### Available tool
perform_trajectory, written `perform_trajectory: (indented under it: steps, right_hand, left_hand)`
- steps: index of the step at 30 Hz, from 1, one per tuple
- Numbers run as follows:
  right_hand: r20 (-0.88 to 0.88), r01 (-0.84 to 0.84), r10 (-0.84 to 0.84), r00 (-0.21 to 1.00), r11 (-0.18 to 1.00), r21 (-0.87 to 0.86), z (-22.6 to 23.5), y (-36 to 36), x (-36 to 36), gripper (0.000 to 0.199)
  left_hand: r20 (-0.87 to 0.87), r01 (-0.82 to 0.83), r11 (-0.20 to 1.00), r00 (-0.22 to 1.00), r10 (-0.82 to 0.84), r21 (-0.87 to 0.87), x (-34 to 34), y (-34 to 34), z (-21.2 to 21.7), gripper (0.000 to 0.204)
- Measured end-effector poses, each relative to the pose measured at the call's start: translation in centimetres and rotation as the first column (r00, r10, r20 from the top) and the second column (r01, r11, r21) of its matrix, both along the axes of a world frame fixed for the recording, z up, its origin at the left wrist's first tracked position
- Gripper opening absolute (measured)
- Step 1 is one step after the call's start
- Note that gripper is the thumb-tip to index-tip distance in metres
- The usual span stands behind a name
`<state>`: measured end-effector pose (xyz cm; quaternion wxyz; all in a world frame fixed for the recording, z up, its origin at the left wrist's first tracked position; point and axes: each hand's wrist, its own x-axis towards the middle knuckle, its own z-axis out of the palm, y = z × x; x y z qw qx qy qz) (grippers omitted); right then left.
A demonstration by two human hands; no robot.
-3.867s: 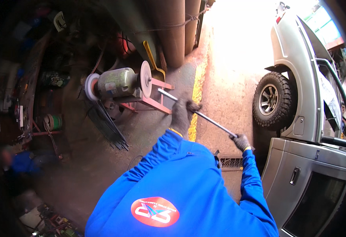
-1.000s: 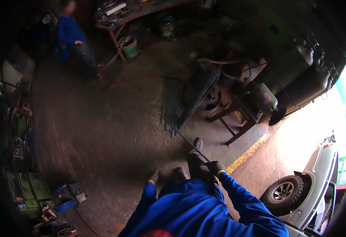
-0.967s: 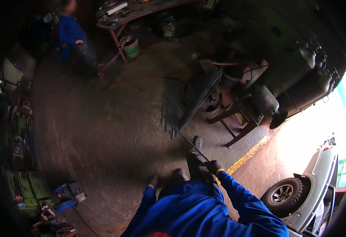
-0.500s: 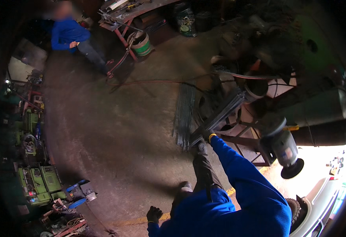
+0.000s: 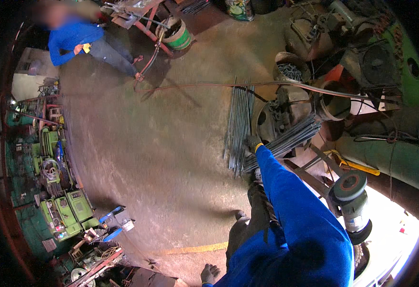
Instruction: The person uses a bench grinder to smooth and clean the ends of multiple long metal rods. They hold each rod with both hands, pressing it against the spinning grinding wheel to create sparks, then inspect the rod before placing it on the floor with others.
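Observation:
My right hand (image 5: 253, 143), in a dark glove with a yellow cuff, reaches out to the metal rods. It is beside or on the near end of a slanted bundle of ribbed rods (image 5: 298, 135), close to a second bundle of rods (image 5: 238, 126) lying lengthwise on the floor. Its fingers are too dark to read, so whether it grips a rod cannot be told. Low in the picture, my left hand (image 5: 210, 273), also gloved, hangs away from everything, its fingers apart and nothing in it.
A bench grinder (image 5: 352, 203) stands right of my arm. Beyond the rods are a container of metal pieces (image 5: 290, 69) and a red hose (image 5: 195, 87) across the floor. Green machines (image 5: 68, 215) line the left. A person in blue (image 5: 75, 38) stands far left, near a green bucket (image 5: 177, 38).
My right hand has moved farther forward along the rods. My left hand has dropped lower in the picture, and its fingers have spread. The view has shifted.

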<state>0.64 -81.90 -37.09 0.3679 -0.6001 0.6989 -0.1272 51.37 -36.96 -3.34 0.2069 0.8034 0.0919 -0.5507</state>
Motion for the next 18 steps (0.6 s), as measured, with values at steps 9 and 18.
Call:
perform_trajectory:
  steps: [9,18]
  right_hand:
    - [0.667,0.406,-0.419,0.616,0.895,0.187,-1.1,1.8,2.1,0.047]
    - [0.479,0.199,-0.724,-0.497,0.442,0.875,1.8,-2.3,3.2,0.039]
  left_hand:
    - [0.008,0.013,0.996,1.0,-0.013,0.089,-3.2,-2.6,-0.3,0.057]
    - [0.019,0.056,0.998,0.998,-0.056,0.028,-2.3,-3.9,-1.6,0.062]
